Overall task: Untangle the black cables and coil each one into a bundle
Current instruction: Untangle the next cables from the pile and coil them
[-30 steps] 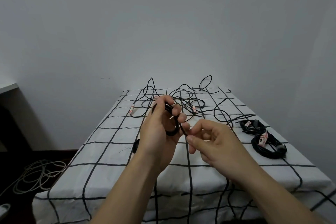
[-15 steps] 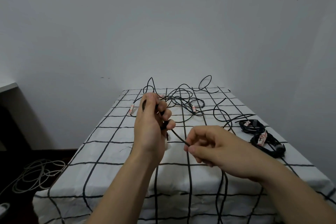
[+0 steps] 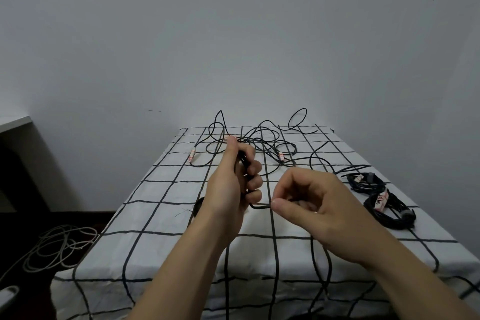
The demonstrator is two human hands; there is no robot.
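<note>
A left hand (image 3: 228, 189) grips an upright coil (image 3: 242, 163) as the right hand (image 3: 309, 202) pinches its cable (image 3: 259, 206), stretched sideways between them.

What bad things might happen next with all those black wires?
1. The left hand grips a small black coil of cable, and the right hand pinches its free strand. That strand may run back into the loose black tangle of cables, so a hard pull might tighten knots.
2. Dragged cable might catch the two finished black bundles and slide them off the grid-patterned tablecloth.
3. A loosened grip may let the coil spring open.
</note>
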